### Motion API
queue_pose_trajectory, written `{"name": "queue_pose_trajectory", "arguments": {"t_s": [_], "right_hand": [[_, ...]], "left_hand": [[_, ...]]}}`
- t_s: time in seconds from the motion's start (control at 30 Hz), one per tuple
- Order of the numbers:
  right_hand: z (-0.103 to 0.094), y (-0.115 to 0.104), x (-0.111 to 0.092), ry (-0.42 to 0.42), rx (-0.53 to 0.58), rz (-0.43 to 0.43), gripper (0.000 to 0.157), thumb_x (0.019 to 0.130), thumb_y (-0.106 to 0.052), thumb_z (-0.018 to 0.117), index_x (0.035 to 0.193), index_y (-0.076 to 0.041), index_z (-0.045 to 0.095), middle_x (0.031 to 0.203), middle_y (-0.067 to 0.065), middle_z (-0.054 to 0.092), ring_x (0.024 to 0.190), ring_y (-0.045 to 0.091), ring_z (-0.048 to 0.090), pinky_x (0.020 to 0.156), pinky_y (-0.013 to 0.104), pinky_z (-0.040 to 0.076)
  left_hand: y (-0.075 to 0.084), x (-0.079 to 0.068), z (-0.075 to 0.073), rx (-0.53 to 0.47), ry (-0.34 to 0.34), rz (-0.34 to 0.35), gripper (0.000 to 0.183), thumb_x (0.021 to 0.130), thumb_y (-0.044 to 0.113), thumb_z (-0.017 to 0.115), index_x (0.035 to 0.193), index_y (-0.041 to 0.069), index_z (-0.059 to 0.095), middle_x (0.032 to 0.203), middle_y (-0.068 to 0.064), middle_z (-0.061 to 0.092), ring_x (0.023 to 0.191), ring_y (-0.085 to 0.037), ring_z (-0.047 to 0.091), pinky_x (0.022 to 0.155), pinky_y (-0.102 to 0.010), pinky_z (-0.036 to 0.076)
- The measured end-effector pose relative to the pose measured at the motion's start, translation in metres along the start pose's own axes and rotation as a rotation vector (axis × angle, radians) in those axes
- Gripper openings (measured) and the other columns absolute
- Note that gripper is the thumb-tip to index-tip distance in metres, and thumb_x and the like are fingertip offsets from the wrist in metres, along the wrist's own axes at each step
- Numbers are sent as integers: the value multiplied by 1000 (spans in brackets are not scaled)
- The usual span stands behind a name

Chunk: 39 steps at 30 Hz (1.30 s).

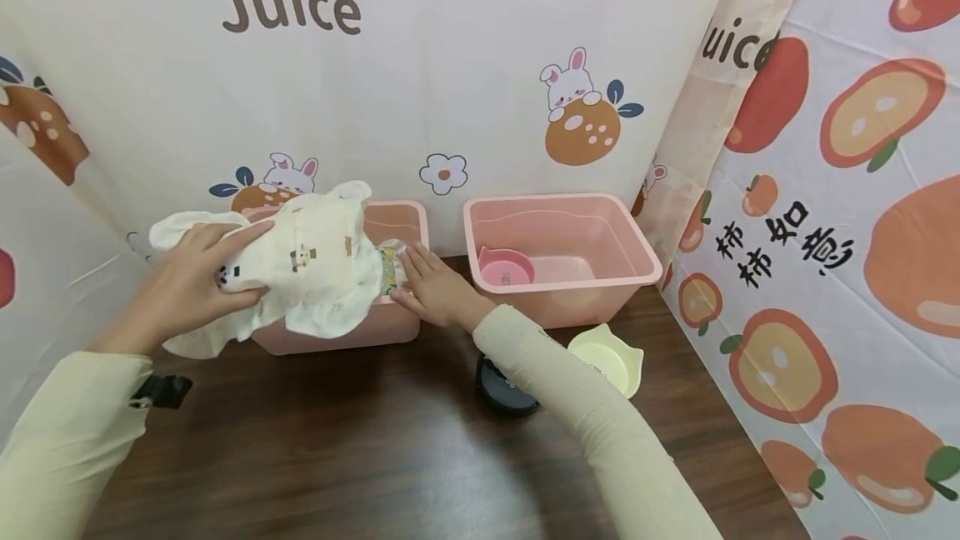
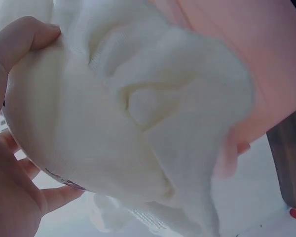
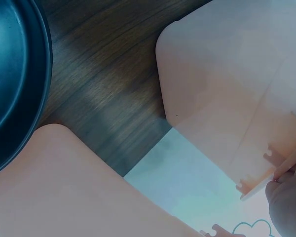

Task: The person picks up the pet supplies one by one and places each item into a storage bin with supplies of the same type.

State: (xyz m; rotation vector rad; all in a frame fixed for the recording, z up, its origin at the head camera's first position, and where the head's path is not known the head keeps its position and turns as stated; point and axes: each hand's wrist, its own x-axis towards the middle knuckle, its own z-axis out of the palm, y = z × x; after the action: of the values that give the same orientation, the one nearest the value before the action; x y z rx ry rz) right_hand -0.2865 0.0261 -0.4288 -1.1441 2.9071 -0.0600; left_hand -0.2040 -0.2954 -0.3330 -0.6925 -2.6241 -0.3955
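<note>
My left hand (image 1: pixel 198 277) grips a white ruffled cloth (image 1: pixel 303 261) with small animal prints, thumb on one face and fingers on the other. The cloth (image 2: pixel 153 118) hangs in soft folds in the left wrist view. It is held above the left pink bin (image 1: pixel 337 336) and hides much of that bin's opening. My right hand (image 1: pixel 442 286) lies with its fingers extended over that bin's right front rim. Beside its fingertips is a patterned piece of fabric (image 1: pixel 388 271) with green, yellow and white, partly hidden by the white cloth.
To the right stands a second pink bin (image 1: pixel 562 307) with a pink cat-eared bowl (image 1: pixel 506 267) inside. A dark round dish (image 1: pixel 504 390) and a pale yellow cat-eared bowl (image 1: pixel 611 359) sit on the wooden surface (image 1: pixel 352 448) before it. Printed curtains (image 1: pixel 450 90) hang behind and at the sides.
</note>
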Motion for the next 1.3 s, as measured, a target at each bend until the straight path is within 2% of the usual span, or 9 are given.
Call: {"name": "queue_pose_trajectory", "arguments": {"t_s": [0.13, 0.33, 0.67, 0.93, 1.2, 1.3], "right_hand": [[-2, 0, -1, 1, 10, -2, 75, 101, -53, 24, 153, 0, 9, 160, 15, 7, 148, 24, -5, 119, 30, 0], [-1, 1, -1, 12, 1, -15, 75, 102, -54, 23, 152, 1, 13, 160, 16, 8, 148, 25, -4, 118, 29, -1], [4, 2, 2, 44, -3, -33, 76, 101, -54, 25, 152, 2, 14, 159, 17, 12, 148, 26, -1, 118, 29, 0], [3, 1, 1, 42, 6, -29, 76, 102, -53, 26, 152, 1, 11, 159, 17, 13, 148, 26, -1, 118, 29, -1], [-1, -1, -1, 24, 1, -26, 75, 101, -53, 24, 152, 1, 12, 159, 17, 13, 148, 25, -2, 119, 30, 2], [-1, 1, 0, 28, 2, -25, 75, 101, -53, 24, 152, 1, 11, 160, 15, 9, 148, 25, -3, 119, 30, 1]], "left_hand": [[-5, 13, 3, -2, -41, -41, 92, 67, 20, 85, 147, 23, 41, 125, -24, 51, 114, -42, 43, 89, -60, 35], [-12, 32, 10, 20, -150, -113, 87, 74, 26, 81, 148, 20, 37, 129, -27, 48, 116, -45, 41, 91, -66, 34], [-28, 56, 39, -13, -284, -171, 83, 80, 29, 76, 150, 16, 33, 140, -28, 40, 122, -52, 36, 90, -71, 34], [-34, 62, 70, -51, -380, -257, 86, 80, 30, 76, 151, 16, 30, 147, -28, 32, 130, -52, 30, 97, -74, 26], [-38, 62, 101, -62, -397, -269, 86, 79, 29, 76, 151, 15, 31, 152, -24, 28, 135, -49, 26, 100, -73, 23], [-36, 63, 106, -50, -456, -299, 85, 82, 34, 73, 153, 18, 28, 154, -22, 26, 135, -48, 26, 98, -75, 21]]}}
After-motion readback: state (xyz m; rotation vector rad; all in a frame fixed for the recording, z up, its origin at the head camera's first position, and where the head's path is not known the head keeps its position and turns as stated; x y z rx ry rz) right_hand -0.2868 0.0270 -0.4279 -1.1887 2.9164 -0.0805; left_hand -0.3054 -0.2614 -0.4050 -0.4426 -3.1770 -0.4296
